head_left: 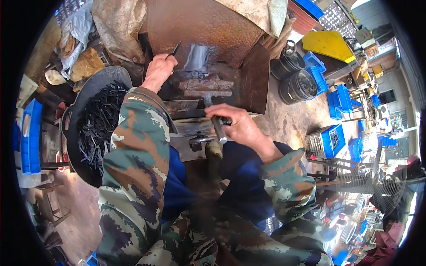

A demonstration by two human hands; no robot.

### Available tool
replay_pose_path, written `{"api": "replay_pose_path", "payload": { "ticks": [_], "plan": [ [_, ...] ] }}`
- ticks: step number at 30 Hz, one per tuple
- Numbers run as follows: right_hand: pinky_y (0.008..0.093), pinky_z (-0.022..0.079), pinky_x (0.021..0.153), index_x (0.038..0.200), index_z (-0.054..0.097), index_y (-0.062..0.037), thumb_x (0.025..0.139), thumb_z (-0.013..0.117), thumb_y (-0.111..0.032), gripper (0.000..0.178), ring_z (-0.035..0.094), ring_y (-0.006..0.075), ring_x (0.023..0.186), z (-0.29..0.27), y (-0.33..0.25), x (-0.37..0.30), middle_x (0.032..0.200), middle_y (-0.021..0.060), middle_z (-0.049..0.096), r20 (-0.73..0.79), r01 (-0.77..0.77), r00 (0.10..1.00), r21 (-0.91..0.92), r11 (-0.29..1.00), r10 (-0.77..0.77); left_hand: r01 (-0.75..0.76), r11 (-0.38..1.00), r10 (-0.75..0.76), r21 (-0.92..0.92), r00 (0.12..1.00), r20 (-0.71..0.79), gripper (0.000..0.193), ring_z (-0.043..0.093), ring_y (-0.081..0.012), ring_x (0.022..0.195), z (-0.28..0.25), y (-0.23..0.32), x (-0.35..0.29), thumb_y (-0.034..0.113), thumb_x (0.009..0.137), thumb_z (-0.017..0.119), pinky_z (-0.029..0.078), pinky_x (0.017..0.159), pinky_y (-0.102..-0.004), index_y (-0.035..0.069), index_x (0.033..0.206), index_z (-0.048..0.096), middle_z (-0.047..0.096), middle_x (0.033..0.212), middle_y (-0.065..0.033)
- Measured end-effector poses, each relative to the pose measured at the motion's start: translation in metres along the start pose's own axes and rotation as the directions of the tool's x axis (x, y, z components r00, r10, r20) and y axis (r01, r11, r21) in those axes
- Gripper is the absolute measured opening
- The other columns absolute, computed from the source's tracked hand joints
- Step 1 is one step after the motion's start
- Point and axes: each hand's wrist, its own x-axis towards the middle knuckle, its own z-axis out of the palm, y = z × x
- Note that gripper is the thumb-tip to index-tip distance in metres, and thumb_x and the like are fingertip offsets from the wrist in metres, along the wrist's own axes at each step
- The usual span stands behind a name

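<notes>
My left hand [159, 71] is closed, pinching a thin dark strip [176, 48] whose tip points up and away from me. It is beside a rusty metal housing [191, 26]. Inside that housing a pale, blurred shape [197, 57] stands behind a rusty crosspiece [207, 88]; what it is I cannot make out. My right hand [239, 126] wraps round a short metal handle [218, 128] in front of the housing, near a round metal knob [199, 140]. At my left, a black tub [71, 119] holds many dark thin strips [101, 124].
Black buckets [299, 86] and blue bins [341, 99] stand on the floor to the right. A white crate [316, 144] and a caged fan [381, 186] are closer on that side. Sacking [120, 26] drapes the housing's left. Another blue bin [32, 137] is at far left.
</notes>
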Motion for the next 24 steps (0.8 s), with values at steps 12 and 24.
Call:
{"api": "replay_pose_path", "payload": {
  "ticks": [12, 24],
  "plan": [
    [0.026, 0.039, 0.038, 0.102, 0.067, 0.0013, 0.088, 0.077, -0.01, 0.021, 0.05, 0.0083, 0.045, -0.031, -0.016, 0.126, 0.072, 0.003, 0.063, -0.416, -0.274, 0.778, 0.449, 0.85, 0.47, -0.198, 0.958, 0.128, -0.207, 0.942, -0.309, 0.036, 0.063, -0.0183, 0.084, 0.007, 0.009, 0.007, 0.032, 0.097, 0.054, 0.049, 0.073, -0.0323, 0.007, 0.118, 0.068, 0.069, 0.11, -0.0082],
    [0.0303, 0.042, 0.041, 0.089, 0.062, -0.0007, 0.088, 0.075, -0.012, 0.018, 0.052, 0.0119, 0.046, -0.047, 0.033, 0.202, 0.066, 0.0043, 0.06, -0.493, -0.216, 0.723, 0.505, 0.836, 0.484, -0.072, 0.826, 0.077, -0.559, 0.997, -0.013, 0.027, 0.042, -0.0044, 0.056, 0.002, 0.086, -0.054, 0.024, 0.096, 0.056, 0.033, 0.053, -0.0215, 0.005, 0.107, 0.071, 0.069, 0.097, -0.0029]
  ]
}}
